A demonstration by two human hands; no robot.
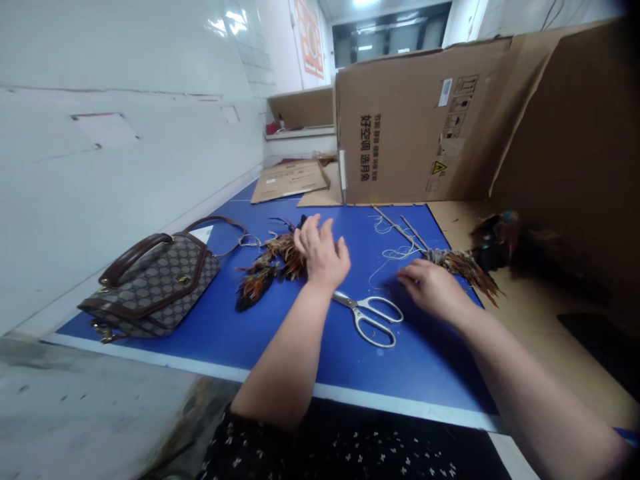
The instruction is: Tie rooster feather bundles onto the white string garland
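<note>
My left hand [325, 257] is raised beside a bunch of brown and black feathers [283, 257], its fingers stretched out and apart. The feathers lie to its left, partly behind the fingertips. My right hand [433, 288] is low over the blue tabletop, thumb and fingers pinched together; whatever is between them is too small to make out. Loose pale string [400, 253] curls just beyond its fingertips. Behind that hand lies another feather bundle [465, 267] with string wound at its base, near thin sticks [395, 227]. Silver-handled scissors [373, 317] rest between my forearms, blades partly hidden.
A patterned handbag [163, 280] with brown trim stands at the left. Large cardboard boxes [400, 133] wall off the back and right. Dark feathers [500, 237] lie on cardboard at the right, and flat cardboard [290, 180] lies at the back.
</note>
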